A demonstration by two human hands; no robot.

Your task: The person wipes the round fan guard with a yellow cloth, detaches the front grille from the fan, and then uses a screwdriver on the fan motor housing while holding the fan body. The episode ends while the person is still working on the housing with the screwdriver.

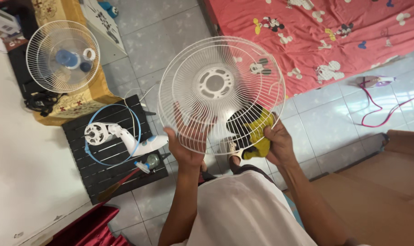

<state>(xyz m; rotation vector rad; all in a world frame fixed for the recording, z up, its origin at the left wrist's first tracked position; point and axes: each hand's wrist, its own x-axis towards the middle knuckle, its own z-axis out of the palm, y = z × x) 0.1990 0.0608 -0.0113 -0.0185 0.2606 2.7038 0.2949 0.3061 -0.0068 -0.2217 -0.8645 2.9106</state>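
Observation:
A round white wire fan guard is held up in front of me, tilted toward the camera. My left hand grips its lower rim, fingers spread behind the wires. A yellow and black cloth is bunched in my right hand and pressed against the guard's lower right edge. My foot in a sandal shows below the guard.
A second white fan guard with blue parts lies on a yellow patterned cloth at left. The fan motor body and a blue ring rest on a black slatted stand. Red bedsheet at top right; pink cable on the tiled floor.

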